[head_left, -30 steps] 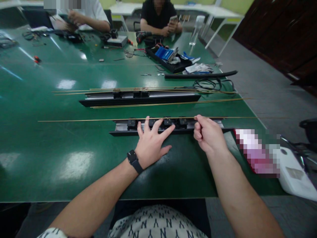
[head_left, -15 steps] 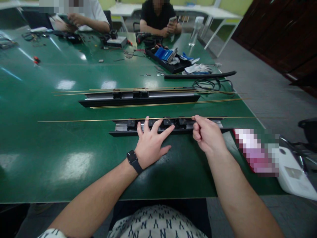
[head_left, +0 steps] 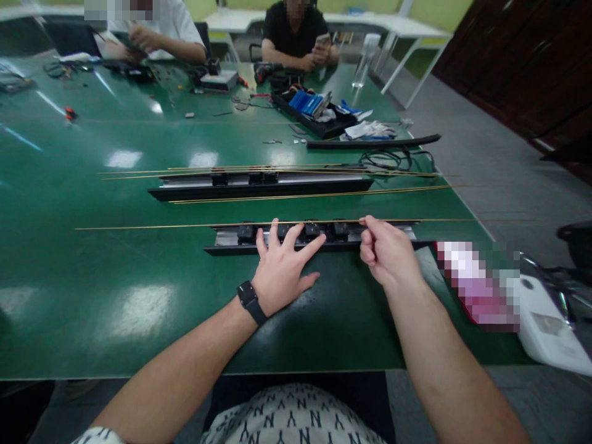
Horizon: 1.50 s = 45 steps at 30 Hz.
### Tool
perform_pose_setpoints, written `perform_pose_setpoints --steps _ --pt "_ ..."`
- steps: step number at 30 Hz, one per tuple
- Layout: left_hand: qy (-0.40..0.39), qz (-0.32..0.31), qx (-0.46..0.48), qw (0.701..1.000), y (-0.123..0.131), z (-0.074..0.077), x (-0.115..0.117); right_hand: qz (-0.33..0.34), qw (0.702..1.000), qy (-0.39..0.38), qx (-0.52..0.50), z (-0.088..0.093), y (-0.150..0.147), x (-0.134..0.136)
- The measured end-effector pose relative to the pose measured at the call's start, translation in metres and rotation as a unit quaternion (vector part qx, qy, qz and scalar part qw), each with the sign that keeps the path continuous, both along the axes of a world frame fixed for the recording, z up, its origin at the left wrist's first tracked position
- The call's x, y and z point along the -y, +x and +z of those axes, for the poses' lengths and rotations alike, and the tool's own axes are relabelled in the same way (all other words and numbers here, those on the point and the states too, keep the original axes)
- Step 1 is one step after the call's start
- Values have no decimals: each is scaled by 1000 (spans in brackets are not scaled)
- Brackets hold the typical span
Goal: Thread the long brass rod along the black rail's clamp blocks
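Spread fingers of my left hand point(head_left: 280, 268) rest over the near black-and-silver rail point(head_left: 226, 237), covering part of it and of the black blocks point(head_left: 341, 230) set along its channel. A thin brass-coloured rod point(head_left: 139, 227) lies lengthwise along the rail's far side, reaching well past both ends. My right hand point(head_left: 386, 250) pinches this rod near the rail's right part, thumb and forefinger together, the other fingers curled. A second rail point(head_left: 259, 187) of the same kind lies farther back, with blocks in it and more thin rods point(head_left: 314, 195) beside and over it.
Behind the rails lie a black strip point(head_left: 374, 142), coiled black cable point(head_left: 388, 158) and a black tray point(head_left: 324, 126) with blue items. A white object point(head_left: 550, 327) sits at the table's right edge. Two people sit across the green table point(head_left: 139, 333); a clear bottle point(head_left: 365, 61) stands near them.
The brass-coloured rod's left end has shifted slightly to the right. My hands look almost unmoved, the right still pinching the rod.
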<state>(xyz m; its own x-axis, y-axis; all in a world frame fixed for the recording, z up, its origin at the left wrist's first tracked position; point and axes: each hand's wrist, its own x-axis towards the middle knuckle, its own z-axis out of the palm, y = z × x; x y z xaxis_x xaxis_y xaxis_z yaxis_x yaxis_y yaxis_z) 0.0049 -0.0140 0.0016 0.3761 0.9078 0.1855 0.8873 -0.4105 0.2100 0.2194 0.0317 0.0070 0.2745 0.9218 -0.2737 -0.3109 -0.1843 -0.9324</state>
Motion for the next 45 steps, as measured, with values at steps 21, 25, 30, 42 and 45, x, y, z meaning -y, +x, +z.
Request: perform_pose_setpoints --steps 21,25,30,42,45 --pt "1 5 1 1000 0 0 1 6 1000 1 4 1 -1 1" --pt "-1 5 1 1000 0 1 1 8 1000 4 9 0 0 1" --pt "-2 3 3 1000 0 1 1 7 1000 4 8 1 0 1" --pt "1 3 2 1000 0 -1 1 6 1000 3 6 1 0 2" --pt "0 2 4 1000 0 0 1 6 1000 1 5 2 0 2"
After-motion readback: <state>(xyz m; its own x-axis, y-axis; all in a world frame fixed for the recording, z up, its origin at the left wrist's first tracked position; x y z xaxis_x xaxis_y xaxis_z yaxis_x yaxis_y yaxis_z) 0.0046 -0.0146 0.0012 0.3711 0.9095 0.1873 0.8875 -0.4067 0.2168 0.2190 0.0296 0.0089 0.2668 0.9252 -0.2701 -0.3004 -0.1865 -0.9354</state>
